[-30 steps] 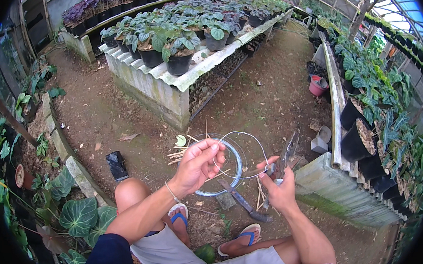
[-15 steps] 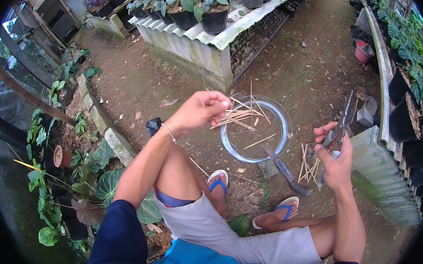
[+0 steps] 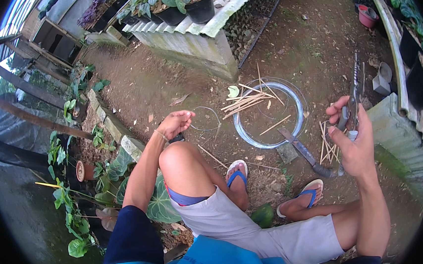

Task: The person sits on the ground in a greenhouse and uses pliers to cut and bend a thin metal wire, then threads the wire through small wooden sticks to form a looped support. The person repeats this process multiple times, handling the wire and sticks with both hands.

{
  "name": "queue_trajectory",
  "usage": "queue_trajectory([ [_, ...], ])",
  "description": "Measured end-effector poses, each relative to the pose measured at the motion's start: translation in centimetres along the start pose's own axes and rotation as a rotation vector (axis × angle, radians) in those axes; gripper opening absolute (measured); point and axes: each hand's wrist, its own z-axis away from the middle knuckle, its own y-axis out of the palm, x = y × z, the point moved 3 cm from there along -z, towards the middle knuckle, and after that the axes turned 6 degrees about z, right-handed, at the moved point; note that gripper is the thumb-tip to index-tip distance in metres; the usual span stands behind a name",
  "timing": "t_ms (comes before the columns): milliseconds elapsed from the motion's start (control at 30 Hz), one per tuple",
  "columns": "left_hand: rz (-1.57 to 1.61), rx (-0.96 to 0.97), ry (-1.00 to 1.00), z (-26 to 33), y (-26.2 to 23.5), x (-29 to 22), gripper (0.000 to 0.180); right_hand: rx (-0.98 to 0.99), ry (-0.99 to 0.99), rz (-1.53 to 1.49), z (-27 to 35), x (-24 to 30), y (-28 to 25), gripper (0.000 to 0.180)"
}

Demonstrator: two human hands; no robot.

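I sit low over bare soil with both knees up. My left hand (image 3: pixel 175 123) is out past my left knee, fingers closed on a thin loop of grey wire (image 3: pixel 206 118) that curves to its right. My right hand (image 3: pixel 349 143) is raised on the right, gripping long-nosed pliers (image 3: pixel 354 93) that point upward. Between the hands a coil of wire (image 3: pixel 268 112) lies on the ground with several thin bamboo sticks (image 3: pixel 246 101) across it. A machete-like knife (image 3: pixel 305 153) rests just below the coil, near my right foot.
A raised bench of corrugated sheet (image 3: pixel 194 34) with black potted plants stands ahead. Another planted bench (image 3: pixel 400 127) runs along the right. More sticks (image 3: pixel 327 146) lie by my right hand. Leafy plants and a stone kerb (image 3: pixel 117 134) border the left. A small grey pot (image 3: pixel 382 78) sits far right.
My left hand has drawn away from the coil, down and left, now holding a cut loop of wire. My right hand lifted the pliers higher. The view tilted further down.
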Motion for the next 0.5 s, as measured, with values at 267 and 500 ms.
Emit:
queue_trajectory([
  [267,0.109,0.027,-0.179,-2.2,-8.4,13.8,0.026,0.008,0.034,-0.04,-0.2,-0.2,-0.3,0.041],
  [500,-0.642,-0.117,-0.275,-1.7,-8.9,19.6,0.029,0.023,0.077,-0.069,-0.4,-0.1,-1.0,0.04],
])
